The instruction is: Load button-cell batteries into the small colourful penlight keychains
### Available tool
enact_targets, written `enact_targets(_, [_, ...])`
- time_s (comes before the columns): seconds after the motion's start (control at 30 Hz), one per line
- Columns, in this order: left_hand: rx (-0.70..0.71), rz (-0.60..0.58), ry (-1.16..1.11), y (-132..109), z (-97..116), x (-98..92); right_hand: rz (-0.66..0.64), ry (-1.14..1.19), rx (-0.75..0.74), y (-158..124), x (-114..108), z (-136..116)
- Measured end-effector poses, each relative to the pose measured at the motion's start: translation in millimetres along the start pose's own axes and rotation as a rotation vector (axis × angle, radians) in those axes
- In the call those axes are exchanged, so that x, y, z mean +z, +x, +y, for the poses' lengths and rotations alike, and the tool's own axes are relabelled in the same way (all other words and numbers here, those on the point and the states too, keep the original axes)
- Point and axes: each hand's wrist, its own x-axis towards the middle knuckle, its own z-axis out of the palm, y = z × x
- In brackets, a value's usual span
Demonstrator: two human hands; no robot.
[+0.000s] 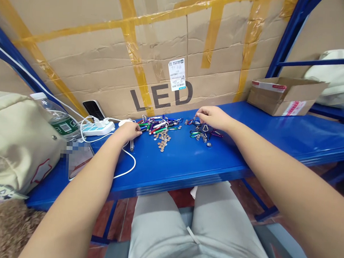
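Note:
My left hand (129, 131) rests at the left edge of a pile of small coloured metal tubes (160, 124), which look like mini flashlights. Its fingers are curled together at a dark piece, and what they hold is hidden. In front of the pile lie several small round coin-like discs (162, 140). To the right, my right hand (214, 116) is over a group of coloured carabiner clips (205, 129), fingertips pinched near its far left side; anything between them is too small to name. Small silvery pieces (208, 144) lie among and before the clips. One separate metal tube (131, 145) lies below my left hand.
A white power strip (99, 128) with cables, a water bottle (62, 120), a phone (81, 161) and a beige bag (20, 141) are on the left. An open cardboard box (284, 96) stands at the right. A large taped cardboard panel (220, 70) backs the blue table (170, 167).

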Motion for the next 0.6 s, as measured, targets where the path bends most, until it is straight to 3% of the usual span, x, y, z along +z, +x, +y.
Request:
enact_targets(0.23, [0.009,0.112,0.002,0.2,-4.1,1.7,0.001,0.021,0.014,1.1,0.5,2.4])
enact_targets(0.4, [-0.041,0.063,0.003,0.8,-5.6,8.5,-0.04,0.033,0.039,-0.8,0.8,-2.3])
enact_targets(0.6, [0.021,0.004,0.046,1.7,-5.5,10.6,-0.083,0.013,0.026,2.2,3.0,4.8])
